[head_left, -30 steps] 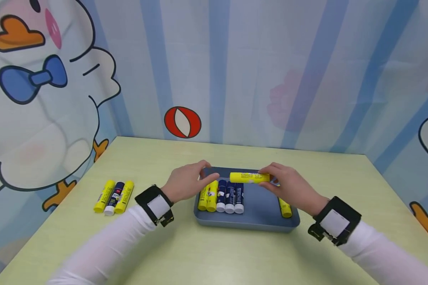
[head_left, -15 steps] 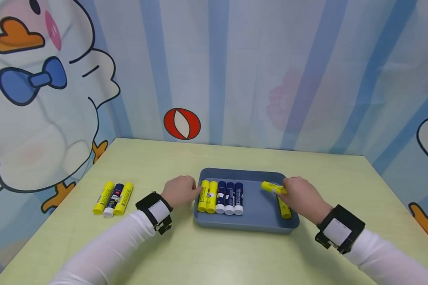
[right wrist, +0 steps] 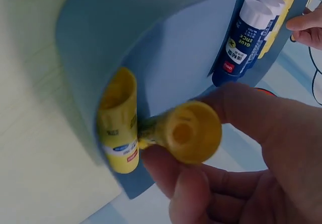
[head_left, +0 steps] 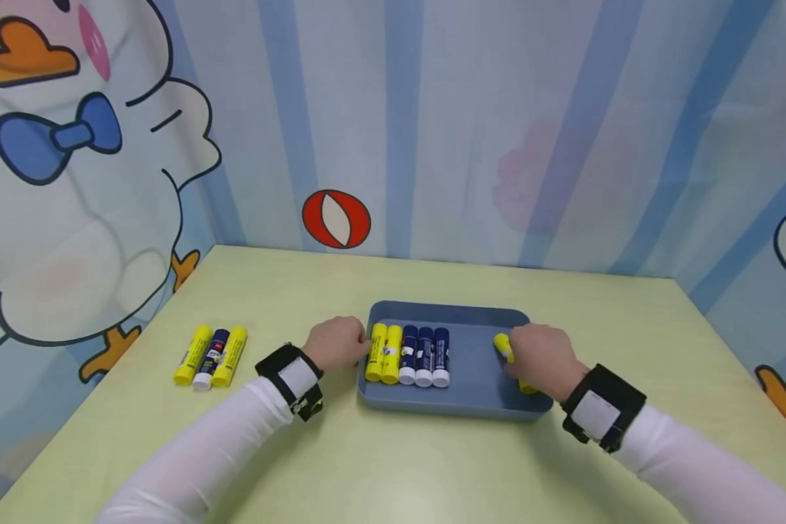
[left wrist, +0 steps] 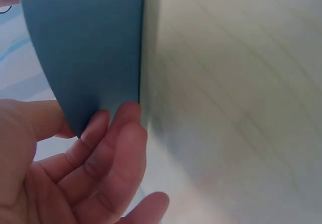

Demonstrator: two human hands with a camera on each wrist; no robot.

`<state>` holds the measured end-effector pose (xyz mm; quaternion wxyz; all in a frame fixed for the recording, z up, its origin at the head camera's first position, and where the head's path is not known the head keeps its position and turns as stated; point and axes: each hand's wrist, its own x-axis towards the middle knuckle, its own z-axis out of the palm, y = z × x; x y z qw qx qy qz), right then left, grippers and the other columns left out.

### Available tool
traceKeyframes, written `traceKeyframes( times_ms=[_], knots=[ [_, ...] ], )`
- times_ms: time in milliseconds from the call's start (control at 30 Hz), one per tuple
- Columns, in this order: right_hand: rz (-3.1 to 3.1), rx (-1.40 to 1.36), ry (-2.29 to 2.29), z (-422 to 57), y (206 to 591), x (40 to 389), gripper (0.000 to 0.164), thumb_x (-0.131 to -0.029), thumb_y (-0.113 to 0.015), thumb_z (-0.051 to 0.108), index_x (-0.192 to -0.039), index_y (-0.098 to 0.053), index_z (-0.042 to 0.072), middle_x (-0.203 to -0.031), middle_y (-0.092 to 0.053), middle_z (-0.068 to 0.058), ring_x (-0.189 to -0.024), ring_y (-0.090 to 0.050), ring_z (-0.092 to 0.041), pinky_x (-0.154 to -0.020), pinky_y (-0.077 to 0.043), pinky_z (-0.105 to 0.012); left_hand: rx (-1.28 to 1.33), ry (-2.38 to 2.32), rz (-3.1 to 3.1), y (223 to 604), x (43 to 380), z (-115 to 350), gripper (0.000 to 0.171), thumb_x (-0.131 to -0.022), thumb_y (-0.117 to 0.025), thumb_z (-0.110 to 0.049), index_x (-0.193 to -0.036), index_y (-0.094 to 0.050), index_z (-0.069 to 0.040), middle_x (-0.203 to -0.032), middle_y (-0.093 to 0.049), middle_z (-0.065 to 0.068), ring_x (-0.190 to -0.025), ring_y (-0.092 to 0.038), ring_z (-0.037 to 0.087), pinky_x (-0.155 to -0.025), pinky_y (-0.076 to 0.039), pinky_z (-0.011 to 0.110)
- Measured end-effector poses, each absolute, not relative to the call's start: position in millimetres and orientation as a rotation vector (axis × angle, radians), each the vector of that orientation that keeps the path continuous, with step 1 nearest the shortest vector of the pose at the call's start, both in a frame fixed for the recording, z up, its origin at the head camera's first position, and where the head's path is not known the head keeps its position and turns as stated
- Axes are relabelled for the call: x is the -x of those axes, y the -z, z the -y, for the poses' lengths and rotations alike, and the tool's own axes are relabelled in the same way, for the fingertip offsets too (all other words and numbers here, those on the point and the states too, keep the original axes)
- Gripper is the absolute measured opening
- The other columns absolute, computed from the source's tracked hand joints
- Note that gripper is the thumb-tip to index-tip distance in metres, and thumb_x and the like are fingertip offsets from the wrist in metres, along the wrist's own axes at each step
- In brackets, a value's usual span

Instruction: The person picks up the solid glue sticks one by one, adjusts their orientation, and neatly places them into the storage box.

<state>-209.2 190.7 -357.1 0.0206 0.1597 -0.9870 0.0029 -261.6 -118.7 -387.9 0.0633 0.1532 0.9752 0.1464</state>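
A blue-grey tray (head_left: 445,407) lies on the table, and my left hand (head_left: 335,343) grips its left wall, thumb on one side and fingertips on the other in the left wrist view. My right hand (head_left: 542,355) pinches a yellow glue stick (right wrist: 193,133) between thumb and fingers, inside the tray's right end. Another yellow glue stick (right wrist: 121,128) lies along the right wall, right beside the held one; the hand hides most of it in the head view. Two yellow glue sticks (head_left: 391,354) and three dark blue glue sticks (head_left: 424,355) with white caps lie side by side at the tray's left.
Left of the tray, two more yellow glue sticks (head_left: 231,356) and a dark blue glue stick (head_left: 211,359) lie on the pale table (head_left: 288,291). A printed cloth backdrop (head_left: 458,145) stands behind the table's far edge.
My right hand has brought the yellow glue stick down and rightward from above the tray, turning it toward the right wall. My left hand has lowered onto the tray's left wall.
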Motion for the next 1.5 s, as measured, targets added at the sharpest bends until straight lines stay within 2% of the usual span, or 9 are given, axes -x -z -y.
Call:
traceKeyframes(
  times_ms=[200, 367, 1000, 1100, 1200, 1333, 1400, 1500],
  knots=[
    [2.952, -0.614, 0.163, -183, 367, 210, 0.039, -0.074, -0.078, 0.017, -0.053, -0.045, 0.011, -0.052, -0.034, 0.002, -0.044, -0.041, -0.014, -0.040, -0.029, -0.025, -0.440, -0.438, -2.933, 390, 263, 119, 0.038, -0.091, -0.061, -0.019, -0.055, -0.055, -0.010, -0.050, -0.054, -0.002, -0.046, -0.047, 0.013, -0.043, -0.030, 0.024],
    [2.927, -0.619, 0.188, -180, 372, 213, 0.043, -0.072, -0.077, 0.018, -0.052, -0.039, 0.013, -0.050, -0.035, 0.001, -0.043, -0.041, -0.014, -0.040, -0.032, -0.027, -0.442, -0.456, -2.929, 389, 263, 118, 0.039, -0.091, -0.062, -0.019, -0.054, -0.054, -0.011, -0.050, -0.054, -0.002, -0.045, -0.045, 0.013, -0.043, -0.029, 0.024],
    [3.197, -0.486, 0.140, -181, 363, 221, 0.034, -0.084, -0.070, 0.024, -0.059, -0.052, 0.010, -0.056, -0.049, -0.002, -0.049, -0.050, -0.016, -0.047, -0.044, -0.031, -0.402, -0.504, -2.911, 388, 260, 116, 0.038, -0.091, -0.063, -0.019, -0.055, -0.055, -0.010, -0.050, -0.055, -0.002, -0.046, -0.047, 0.013, -0.044, -0.030, 0.024],
    [3.191, -0.432, 0.091, -187, 359, 222, 0.038, -0.088, -0.068, 0.030, -0.060, -0.052, 0.010, -0.055, -0.045, -0.001, -0.049, -0.048, -0.015, -0.046, -0.041, -0.028, -0.396, -0.522, -2.912, 388, 262, 116, 0.038, -0.091, -0.062, -0.020, -0.055, -0.056, -0.011, -0.051, -0.056, -0.003, -0.047, -0.047, 0.013, -0.045, -0.030, 0.024],
    [3.129, -0.392, 0.036, -199, 357, 221, 0.046, -0.091, -0.067, 0.033, -0.056, -0.046, 0.012, -0.051, -0.035, 0.001, -0.045, -0.041, -0.014, -0.043, -0.031, -0.025, -0.406, -0.543, -2.918, 389, 263, 116, 0.036, -0.091, -0.062, -0.020, -0.056, -0.056, -0.011, -0.052, -0.056, -0.003, -0.047, -0.049, 0.014, -0.045, -0.032, 0.024],
    [3.029, -0.354, -0.072, -218, 359, 216, 0.052, -0.092, -0.066, 0.031, -0.051, -0.037, 0.015, -0.049, -0.025, 0.004, -0.042, -0.031, -0.012, -0.042, -0.019, -0.024, -0.460, -0.530, -2.936, 391, 263, 119, 0.033, -0.092, -0.061, -0.022, -0.061, -0.058, -0.011, -0.054, -0.056, -0.003, -0.050, -0.050, 0.014, -0.047, -0.034, 0.025],
    [3.011, -0.326, -0.118, -226, 363, 215, 0.049, -0.092, -0.065, 0.029, -0.053, -0.038, 0.014, -0.050, -0.026, 0.004, -0.042, -0.031, -0.012, -0.042, -0.019, -0.025, -0.486, -0.508, -2.950, 392, 262, 121, 0.032, -0.093, -0.061, -0.026, -0.065, -0.060, -0.012, -0.055, -0.056, -0.003, -0.051, -0.051, 0.014, -0.048, -0.036, 0.025],
    [3.043, -0.267, -0.189, -236, 367, 212, 0.040, -0.092, -0.063, 0.029, -0.061, -0.046, 0.011, -0.052, -0.035, 0.001, -0.046, -0.037, -0.015, -0.043, -0.025, -0.027, -0.518, -0.496, -2.973, 393, 259, 126, 0.030, -0.094, -0.063, -0.032, -0.072, -0.062, -0.013, -0.056, -0.056, -0.004, -0.053, -0.052, 0.014, -0.049, -0.037, 0.026]
  ],
)
